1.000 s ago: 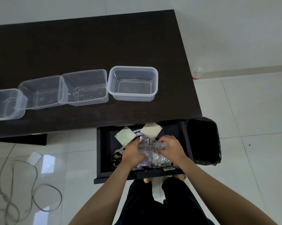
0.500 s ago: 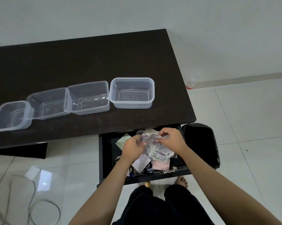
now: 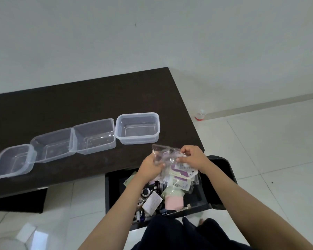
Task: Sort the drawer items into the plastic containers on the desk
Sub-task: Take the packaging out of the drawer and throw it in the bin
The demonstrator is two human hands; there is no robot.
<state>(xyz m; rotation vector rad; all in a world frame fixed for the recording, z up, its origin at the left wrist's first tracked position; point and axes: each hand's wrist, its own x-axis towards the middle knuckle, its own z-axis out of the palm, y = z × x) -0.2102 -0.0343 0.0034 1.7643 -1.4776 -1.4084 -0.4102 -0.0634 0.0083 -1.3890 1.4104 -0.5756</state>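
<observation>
Head view: left hand (image 3: 151, 166) and right hand (image 3: 192, 157) pinch a clear plastic bag (image 3: 172, 164) hanging lengthwise, mouth upward, above the open drawer (image 3: 114, 193).

both bare forearms reach forward and converge. the left hand (image 3: 152, 164) curls its fingers in a grip, thumb toward the right. the right hand (image 3: 192, 156) sits just beside it, slightly higher, fingertips pinched together, knuckles up.

- Clear plastic bag (image 3: 172, 159), crumpled, holding purple-and-white packets, above the open dark drawer (image 3: 197, 206) of jumbled small items.
- Four clear, empty plastic containers (image 3: 137, 128) in a row on the dark desk (image 3: 80, 101).
</observation>
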